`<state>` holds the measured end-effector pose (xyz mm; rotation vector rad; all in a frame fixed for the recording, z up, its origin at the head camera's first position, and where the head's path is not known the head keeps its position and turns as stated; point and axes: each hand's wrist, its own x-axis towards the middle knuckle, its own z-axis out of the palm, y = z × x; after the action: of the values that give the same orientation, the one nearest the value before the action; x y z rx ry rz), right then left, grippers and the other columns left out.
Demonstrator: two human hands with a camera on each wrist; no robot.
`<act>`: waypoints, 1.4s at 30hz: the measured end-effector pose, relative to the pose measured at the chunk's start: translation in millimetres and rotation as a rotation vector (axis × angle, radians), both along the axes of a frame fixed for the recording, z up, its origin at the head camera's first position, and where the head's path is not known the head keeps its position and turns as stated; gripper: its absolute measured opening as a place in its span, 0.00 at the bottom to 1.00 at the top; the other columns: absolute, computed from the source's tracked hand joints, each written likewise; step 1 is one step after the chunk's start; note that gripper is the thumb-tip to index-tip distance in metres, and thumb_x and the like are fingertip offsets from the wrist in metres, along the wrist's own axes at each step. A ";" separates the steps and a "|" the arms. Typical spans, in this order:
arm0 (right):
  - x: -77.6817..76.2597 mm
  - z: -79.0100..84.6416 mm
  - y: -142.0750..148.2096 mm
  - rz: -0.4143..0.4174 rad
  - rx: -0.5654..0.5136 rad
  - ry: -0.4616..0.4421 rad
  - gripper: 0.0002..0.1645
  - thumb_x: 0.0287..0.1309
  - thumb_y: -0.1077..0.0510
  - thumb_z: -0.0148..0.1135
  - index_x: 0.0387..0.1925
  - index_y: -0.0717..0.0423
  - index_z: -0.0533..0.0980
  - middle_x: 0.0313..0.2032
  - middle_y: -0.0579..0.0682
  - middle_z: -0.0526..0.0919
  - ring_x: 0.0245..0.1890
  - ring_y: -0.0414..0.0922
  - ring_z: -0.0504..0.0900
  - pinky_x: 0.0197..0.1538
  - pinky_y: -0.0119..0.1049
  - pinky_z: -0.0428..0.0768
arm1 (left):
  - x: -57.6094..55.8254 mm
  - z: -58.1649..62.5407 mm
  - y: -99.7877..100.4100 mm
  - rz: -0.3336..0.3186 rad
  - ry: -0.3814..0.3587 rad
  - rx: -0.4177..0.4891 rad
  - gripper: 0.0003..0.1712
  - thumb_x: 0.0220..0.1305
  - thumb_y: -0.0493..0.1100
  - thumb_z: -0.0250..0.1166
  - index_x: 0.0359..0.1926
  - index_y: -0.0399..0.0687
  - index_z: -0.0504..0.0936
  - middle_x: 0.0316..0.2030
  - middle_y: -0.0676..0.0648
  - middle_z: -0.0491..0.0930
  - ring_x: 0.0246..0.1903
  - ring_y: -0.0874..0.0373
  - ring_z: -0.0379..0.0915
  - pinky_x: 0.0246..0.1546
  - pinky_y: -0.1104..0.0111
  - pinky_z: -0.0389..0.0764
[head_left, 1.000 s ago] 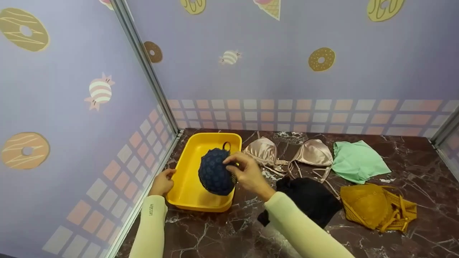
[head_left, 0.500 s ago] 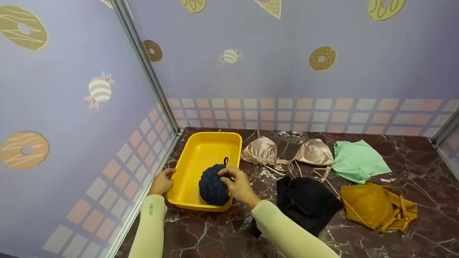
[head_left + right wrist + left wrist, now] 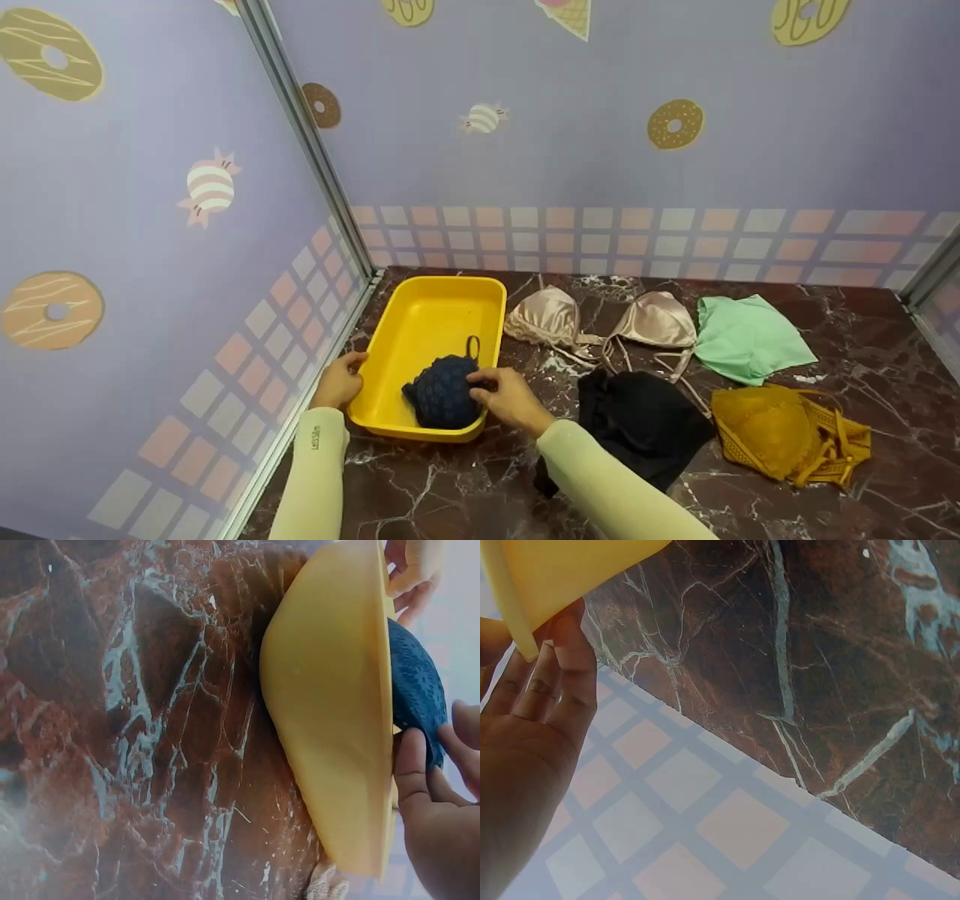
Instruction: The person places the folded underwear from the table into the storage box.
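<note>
A navy lace bra (image 3: 444, 394), folded cup side out, lies at the near end of the yellow plastic tub (image 3: 412, 330), with a dark strap loop standing up behind it. My right hand (image 3: 511, 399) reaches over the tub's right rim and pinches the edge of the bra. In the right wrist view, thumb and fingers (image 3: 411, 765) hold the edge of the lace cup (image 3: 416, 679) just above the rim. My left hand (image 3: 339, 382) grips the tub's left rim. The left wrist view shows its fingers curled under that rim (image 3: 514, 607).
Right of the tub lie a pink satin bra (image 3: 656, 321), a mint green garment (image 3: 750, 337), a black garment (image 3: 649, 424) and a mustard lace bra (image 3: 772, 431). The dark marbled tabletop (image 3: 420, 487) meets a patterned wall (image 3: 300, 300) close on the left.
The navy bra has come down from above the tub to its near end, my right hand lowering with it. My left hand has stayed on the rim.
</note>
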<state>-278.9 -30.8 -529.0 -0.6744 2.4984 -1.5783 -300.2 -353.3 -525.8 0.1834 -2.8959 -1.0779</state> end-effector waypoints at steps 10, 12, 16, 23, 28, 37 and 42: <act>-2.7 8.2 22.8 0.063 0.044 0.076 0.17 0.59 0.62 0.61 0.50 0.62 0.78 0.45 0.57 0.73 0.44 0.55 0.75 0.48 0.47 0.74 | 0.5 -3.3 0.4 -0.005 0.020 0.005 0.28 0.56 0.25 0.48 0.59 0.34 0.73 0.53 0.33 0.74 0.50 0.43 0.70 0.45 0.57 0.69; -4.9 7.4 30.8 0.043 0.005 0.091 0.16 0.58 0.64 0.61 0.48 0.65 0.78 0.43 0.58 0.73 0.45 0.56 0.76 0.48 0.48 0.75 | 0.9 -3.5 -0.2 -0.006 0.018 0.009 0.29 0.55 0.25 0.47 0.60 0.34 0.73 0.54 0.33 0.74 0.51 0.43 0.69 0.45 0.57 0.69; -11.7 4.4 50.9 -0.023 0.022 0.158 0.15 0.54 0.66 0.63 0.46 0.63 0.79 0.41 0.57 0.75 0.43 0.55 0.76 0.48 0.48 0.74 | 1.5 -3.7 -2.2 -0.006 0.007 0.020 0.29 0.56 0.26 0.46 0.61 0.34 0.72 0.56 0.32 0.72 0.54 0.42 0.68 0.44 0.58 0.68; -22.3 0.4 94.7 -0.135 0.070 0.145 0.17 0.50 0.67 0.65 0.45 0.60 0.79 0.45 0.60 0.77 0.47 0.59 0.75 0.52 0.53 0.70 | 1.6 -7.3 -4.8 -0.012 -0.003 0.015 0.29 0.58 0.26 0.46 0.62 0.35 0.71 0.58 0.32 0.70 0.57 0.39 0.65 0.44 0.59 0.68; -26.9 -4.7 134.3 -0.193 0.063 0.140 0.19 0.49 0.70 0.65 0.47 0.64 0.78 0.46 0.59 0.78 0.46 0.57 0.77 0.51 0.52 0.72 | 3.8 -8.9 -4.8 -0.018 -0.010 0.012 0.28 0.60 0.26 0.47 0.62 0.35 0.71 0.57 0.32 0.70 0.55 0.39 0.67 0.42 0.59 0.69; -29.3 -12.4 210.8 -0.239 0.071 0.097 0.19 0.52 0.71 0.64 0.48 0.67 0.77 0.45 0.64 0.80 0.44 0.61 0.78 0.49 0.51 0.73 | 5.4 -8.1 -5.3 -0.028 0.018 0.015 0.27 0.60 0.26 0.48 0.62 0.34 0.71 0.55 0.30 0.72 0.49 0.41 0.69 0.41 0.59 0.70; -23.9 -16.3 244.0 -0.290 0.101 0.074 0.19 0.54 0.69 0.63 0.50 0.67 0.76 0.47 0.66 0.78 0.47 0.62 0.76 0.49 0.50 0.73 | 3.8 -4.2 -3.0 -0.041 0.031 0.003 0.26 0.61 0.26 0.48 0.61 0.35 0.72 0.55 0.31 0.72 0.53 0.39 0.68 0.43 0.57 0.69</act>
<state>-302.8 213.2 -545.3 -0.3771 2.8143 -1.5202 -296.4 -356.4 -529.9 0.1065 -2.8827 -1.0818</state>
